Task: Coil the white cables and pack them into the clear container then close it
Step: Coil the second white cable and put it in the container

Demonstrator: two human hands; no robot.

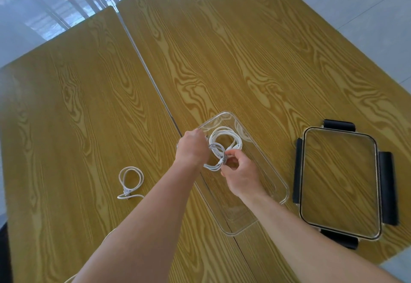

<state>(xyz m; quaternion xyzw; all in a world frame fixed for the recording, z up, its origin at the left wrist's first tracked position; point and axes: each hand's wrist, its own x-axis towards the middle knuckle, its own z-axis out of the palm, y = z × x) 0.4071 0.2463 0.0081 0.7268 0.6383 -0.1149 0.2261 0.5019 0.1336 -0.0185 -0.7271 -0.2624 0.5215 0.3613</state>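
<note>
Two bare forearms reaching up from the bottom edge, nearest the camera, meeting over the container [279,184]. Left of both hands, well apart: a small coil [130,179] flat on the table [66,104], loose tail and plug trailing toward the near side, untouched. Wide bare wood beyond it to the left edge and far side.

Left hand [192,149] seen from the back, fingers curled under and hidden, closed on the left side of a cable bundle [219,155]; exact grip not visible. Knuckles over the container's left rim. Right hand [240,176] just beside it, thumb and forefinger pinching the bundle where the wrapped turns cross, remaining fingers loosely bent. Bundle held between the two hands, over the container's far half; touching the floor or not, cannot tell. Another white coil [225,137] just beyond the fingers, lying inside the container at its far end.

Container clear, uncovered, straddling the seam between the two tabletops, long side running away to the left. Near half under the right wrist holding nothing.

Right of the right hand, apart from the container: lid [339,182] flat on the table, clear panel, dark latches on all four sides. Table edge close beyond the lid, floor past it.
</note>
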